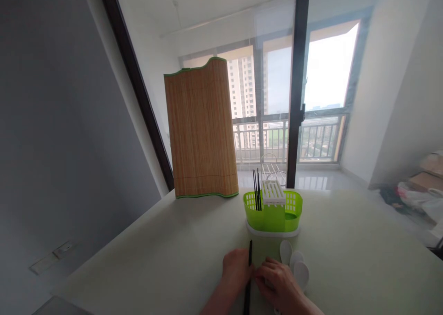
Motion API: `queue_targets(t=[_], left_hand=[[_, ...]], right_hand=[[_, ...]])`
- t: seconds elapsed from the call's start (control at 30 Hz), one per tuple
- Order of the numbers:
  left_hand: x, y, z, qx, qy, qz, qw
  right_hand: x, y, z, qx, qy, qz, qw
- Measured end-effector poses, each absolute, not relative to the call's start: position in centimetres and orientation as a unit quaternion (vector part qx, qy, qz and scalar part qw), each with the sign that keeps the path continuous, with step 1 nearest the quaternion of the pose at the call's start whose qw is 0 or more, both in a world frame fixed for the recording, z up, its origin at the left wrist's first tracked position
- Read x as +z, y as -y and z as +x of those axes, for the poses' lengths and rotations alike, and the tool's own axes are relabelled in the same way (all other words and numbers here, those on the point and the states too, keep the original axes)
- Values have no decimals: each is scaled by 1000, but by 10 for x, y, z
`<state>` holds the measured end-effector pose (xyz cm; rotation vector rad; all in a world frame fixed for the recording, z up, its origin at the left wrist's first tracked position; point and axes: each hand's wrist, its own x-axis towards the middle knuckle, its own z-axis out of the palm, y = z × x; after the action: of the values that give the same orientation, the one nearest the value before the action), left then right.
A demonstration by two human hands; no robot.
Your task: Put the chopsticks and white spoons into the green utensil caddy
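Observation:
Low on the table, my left hand [237, 266] is closed on black chopsticks [247, 296] that point away from me. Its fingertips cover the middle of them, so their number cannot be made out. Close by on the right, my right hand [277, 280] has its fingers curled, the fingertips almost meeting the left hand's. What they hold, if anything, is hidden. Several white spoons lie just beyond and right of my right hand, among them a far spoon [285, 250] and a near spoon [301, 275].
Beyond my hands stands a green basket [273, 219] with a white slatted top piece [273, 192]. Upright black chopsticks [257, 195] stand in its left compartment. A bamboo mat [202, 130] with green edging stands at the back of the pale table [166, 250], before a glass door.

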<state>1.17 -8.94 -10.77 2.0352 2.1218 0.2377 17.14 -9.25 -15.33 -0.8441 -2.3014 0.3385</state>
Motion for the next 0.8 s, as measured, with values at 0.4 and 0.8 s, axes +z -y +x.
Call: queue_targets(t=[0.4,0.8], left_hand=[[-100,92,-25,56,-725,685,36],[-25,112,-25,333,-575,727,175]], right_hand=[[-150,95,169,124,879,-313,338],[-155,92,170,169,864,-319,350]])
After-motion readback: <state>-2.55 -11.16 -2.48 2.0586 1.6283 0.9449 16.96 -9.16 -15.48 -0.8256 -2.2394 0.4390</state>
